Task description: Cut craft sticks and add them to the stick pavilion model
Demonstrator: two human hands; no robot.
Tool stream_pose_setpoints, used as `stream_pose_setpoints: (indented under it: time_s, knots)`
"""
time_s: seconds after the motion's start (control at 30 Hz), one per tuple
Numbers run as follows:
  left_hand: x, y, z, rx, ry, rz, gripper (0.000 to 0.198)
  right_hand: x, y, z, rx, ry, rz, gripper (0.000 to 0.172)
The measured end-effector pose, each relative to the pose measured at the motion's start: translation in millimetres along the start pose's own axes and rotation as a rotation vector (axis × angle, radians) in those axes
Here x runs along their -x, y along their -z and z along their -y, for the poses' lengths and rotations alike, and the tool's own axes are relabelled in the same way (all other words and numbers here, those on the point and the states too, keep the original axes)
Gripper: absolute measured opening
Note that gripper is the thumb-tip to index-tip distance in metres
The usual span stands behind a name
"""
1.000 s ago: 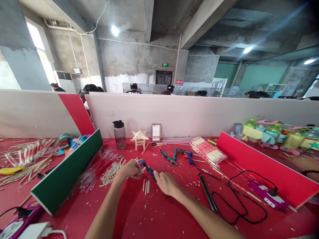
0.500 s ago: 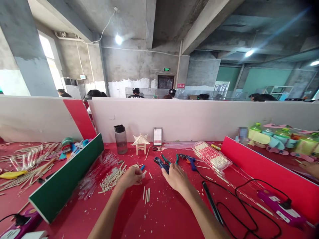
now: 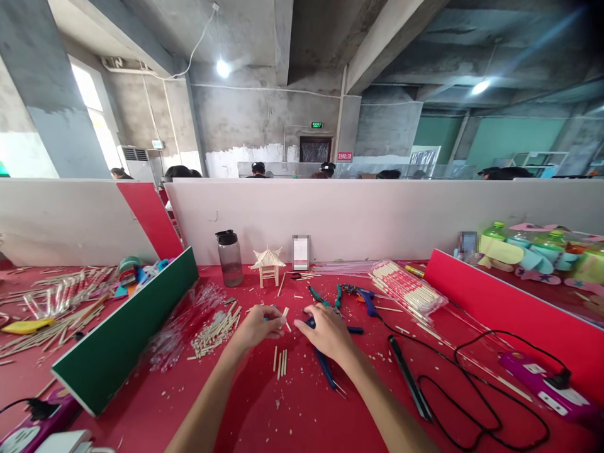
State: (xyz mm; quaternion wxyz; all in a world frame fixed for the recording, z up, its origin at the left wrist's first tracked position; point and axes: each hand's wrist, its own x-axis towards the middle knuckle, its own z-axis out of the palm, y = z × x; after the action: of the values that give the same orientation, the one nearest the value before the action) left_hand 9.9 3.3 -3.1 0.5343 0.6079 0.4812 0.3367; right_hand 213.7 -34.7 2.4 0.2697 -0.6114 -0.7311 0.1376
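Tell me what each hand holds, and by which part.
The left hand pinches a short wooden stick near one end. The right hand is over a blue plier-like tool; whether it grips it cannot be told.

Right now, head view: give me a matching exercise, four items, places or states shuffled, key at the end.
Column one
1. left hand
2. stick house
3. bottle
4. right hand

Column two
A. topped by a black lid
B. covering part of a blue tool
C. short stick at its fingertips
D. upright, between bottle and phone

Pairs: 1-C, 2-D, 3-A, 4-B
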Motion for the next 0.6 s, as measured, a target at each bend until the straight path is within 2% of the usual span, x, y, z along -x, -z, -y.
stream_pose_setpoints:
  time_s: [0.1, 0.17, 0.3, 0.43, 0.5, 0.6]
  knots:
    - [4, -6.9, -5, 0.036, -0.056, 0.032, 0.046, -15, -6, 8, -0.454, 0.11, 0.074, 0.039]
    - [6, -10.8, -7, 0.048, -0.068, 0.031, 0.047, -22, -14, 9, -0.628, 0.098, 0.076, 0.038]
    - [6, -15.4, -6, 0.018, -0.063, 0.043, 0.045, -24, -29, 5, -0.776, 0.021, 0.06, 0.039]
    - [4, -9.9, 0, -0.099, -0.051, 0.091, 0.042, -19, -27, -4, -0.812, 0.003, 0.048, 0.04]
    - [3, -1.9, 0, -0.299, -0.112, 0.037, 0.039, -18, -23, -9, -0.84, -0.007, 0.084, 0.039]
    - [-4, 11.4, -5, -0.711, -0.165, -0.197, 0.035, -15, -19, -14, -0.805, -0.008, 0.203, 0.031]
